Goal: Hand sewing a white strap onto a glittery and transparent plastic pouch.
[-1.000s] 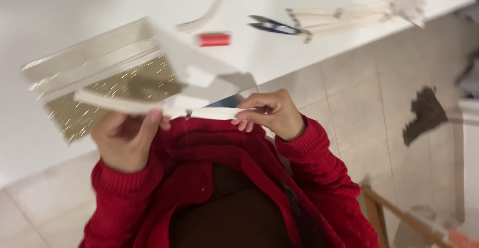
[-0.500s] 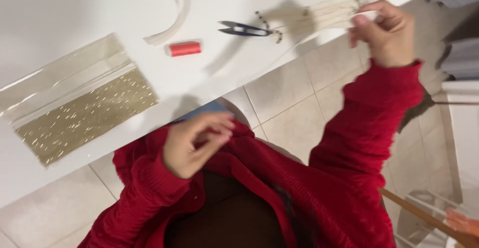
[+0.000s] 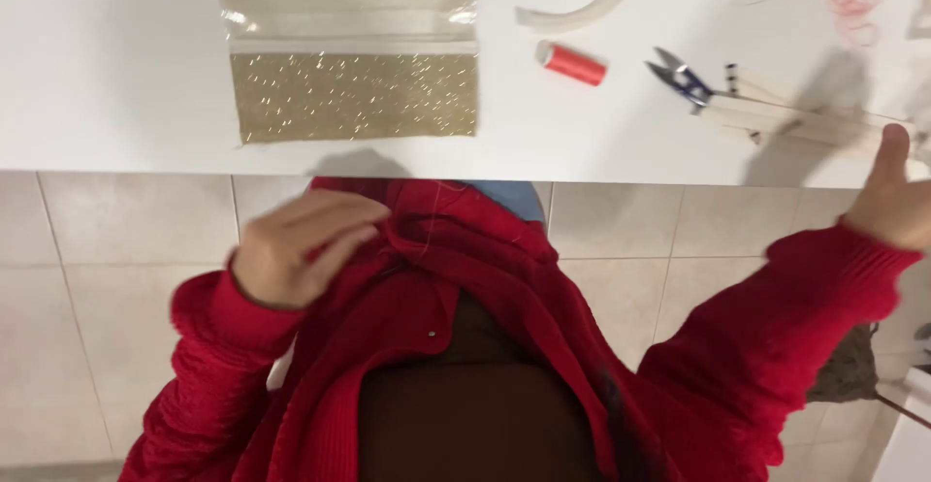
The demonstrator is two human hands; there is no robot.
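White table [image 3: 116,75]: spread across the top of the view, above both hands.

Red cardigan [image 3: 456,288]: worn open over a dark top; its front edge is touched by the left hand.

Gold sparkly pouch [image 3: 354,94]: laid flat on the table, with a clear flap at its far side; placed above the left hand and well apart from it.

Left hand [image 3: 301,249]: held below the table edge against the cardigan, fingers loosely curled; whether anything is pinched between them cannot be told.

Right hand [image 3: 892,191]: raised at the far right table edge, partly cut off by the frame; how far it is opened cannot be told.

Wooden sticks [image 3: 805,118]: a pale bundle lying just left of the right hand's thumb.

White strap [image 3: 582,12]: curved, found beyond the spool.

Thread snips [image 3: 684,80]: blue-handled, lying at the left end of the sticks.

Red thread spool [image 3: 570,63]: lying on its side between pouch and snips.
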